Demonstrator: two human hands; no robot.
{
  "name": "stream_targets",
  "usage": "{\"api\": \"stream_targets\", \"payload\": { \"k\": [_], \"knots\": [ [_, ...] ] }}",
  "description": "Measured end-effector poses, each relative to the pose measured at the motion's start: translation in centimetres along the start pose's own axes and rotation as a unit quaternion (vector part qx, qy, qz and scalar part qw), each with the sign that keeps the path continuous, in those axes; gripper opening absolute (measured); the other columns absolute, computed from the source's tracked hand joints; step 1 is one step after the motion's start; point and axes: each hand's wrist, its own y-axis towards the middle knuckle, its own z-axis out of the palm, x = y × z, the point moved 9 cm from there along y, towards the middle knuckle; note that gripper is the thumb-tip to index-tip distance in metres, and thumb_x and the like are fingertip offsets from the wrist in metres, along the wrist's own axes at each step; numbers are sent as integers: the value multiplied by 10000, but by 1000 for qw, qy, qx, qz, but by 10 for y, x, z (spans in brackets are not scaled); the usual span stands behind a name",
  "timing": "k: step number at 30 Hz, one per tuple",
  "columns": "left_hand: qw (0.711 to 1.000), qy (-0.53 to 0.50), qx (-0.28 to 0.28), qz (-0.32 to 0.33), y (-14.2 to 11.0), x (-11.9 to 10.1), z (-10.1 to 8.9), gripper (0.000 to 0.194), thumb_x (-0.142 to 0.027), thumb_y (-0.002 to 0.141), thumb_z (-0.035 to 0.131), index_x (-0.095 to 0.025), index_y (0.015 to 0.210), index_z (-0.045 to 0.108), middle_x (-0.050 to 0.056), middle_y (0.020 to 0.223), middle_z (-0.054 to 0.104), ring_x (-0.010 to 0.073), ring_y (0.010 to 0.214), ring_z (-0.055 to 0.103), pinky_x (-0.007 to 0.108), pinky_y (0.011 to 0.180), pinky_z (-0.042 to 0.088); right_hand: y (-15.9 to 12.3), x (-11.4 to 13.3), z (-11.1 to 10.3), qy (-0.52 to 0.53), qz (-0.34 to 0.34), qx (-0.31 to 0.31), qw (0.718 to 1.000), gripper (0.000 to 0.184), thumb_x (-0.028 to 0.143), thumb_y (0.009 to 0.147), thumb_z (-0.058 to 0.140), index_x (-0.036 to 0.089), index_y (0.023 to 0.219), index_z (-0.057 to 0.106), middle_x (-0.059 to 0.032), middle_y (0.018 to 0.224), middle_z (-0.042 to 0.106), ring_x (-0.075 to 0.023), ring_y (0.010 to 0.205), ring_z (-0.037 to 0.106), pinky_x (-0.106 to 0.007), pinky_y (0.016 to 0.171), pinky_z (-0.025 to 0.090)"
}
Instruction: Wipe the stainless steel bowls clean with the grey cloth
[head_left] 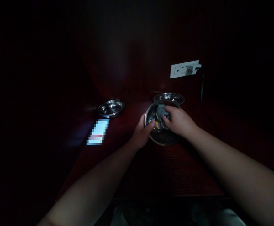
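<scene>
A shiny steel bowl [161, 138] is tilted toward me over the dark red table. My left hand [141, 133] grips its left rim, thumb hooked over the edge. My right hand [179, 121] is closed on a grey cloth [160, 111] pressed inside the bowl. Small coloured marks show on the bowl's inner surface under the cloth.
A second steel bowl [169, 97] sits just behind the held one, a third steel bowl [111, 108] stands to the left. A lit, blurred phone [97, 131] lies left of my hands. A white wall socket [184, 69] with a plug and black cable [202, 94] is behind.
</scene>
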Motion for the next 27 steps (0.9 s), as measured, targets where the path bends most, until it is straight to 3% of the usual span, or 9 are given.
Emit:
{"api": "stream_targets", "payload": {
  "k": [4, 10, 18, 27],
  "knots": [
    [1000, 6, -4, -2, 0, 0, 0, 580, -403, 840, 607, -211, 1359, 435, 115, 1311, 573, 279, 1195, 535, 445, 1024, 412, 1, -9, -8, -61, 33, -26, 997, 247, 201, 804, 507, 156, 1008, 638, -131, 1061, 680, -276, 936, 634, -361, 779, 468],
    [1000, -7, -8, -2, -1, -1, 0, 556, -397, 831, 610, -199, 1329, 462, 114, 1286, 592, 279, 1174, 551, 446, 1013, 419, 2, -14, 4, -98, 57, 45, 993, 286, 226, 813, 479, 176, 1034, 653, -129, 1044, 697, -285, 899, 654, -366, 730, 466],
    [999, 29, -38, -1, -1, -4, -6, 462, -385, 837, 589, -176, 1244, 520, 110, 1274, 604, 275, 1192, 542, 425, 1038, 394, -9, -2, 30, -93, -12, 185, 978, 225, 246, 762, 518, 190, 930, 656, -114, 912, 712, -259, 815, 661, -331, 668, 446],
    [999, 10, -30, -12, -1, 0, -6, 541, -402, 838, 594, -196, 1321, 465, 99, 1270, 607, 274, 1168, 561, 425, 1017, 418, -19, 16, 37, -33, -89, 217, 972, 154, 223, 728, 583, 201, 863, 654, -94, 841, 703, -238, 766, 648, -327, 654, 446]
  ]
}}
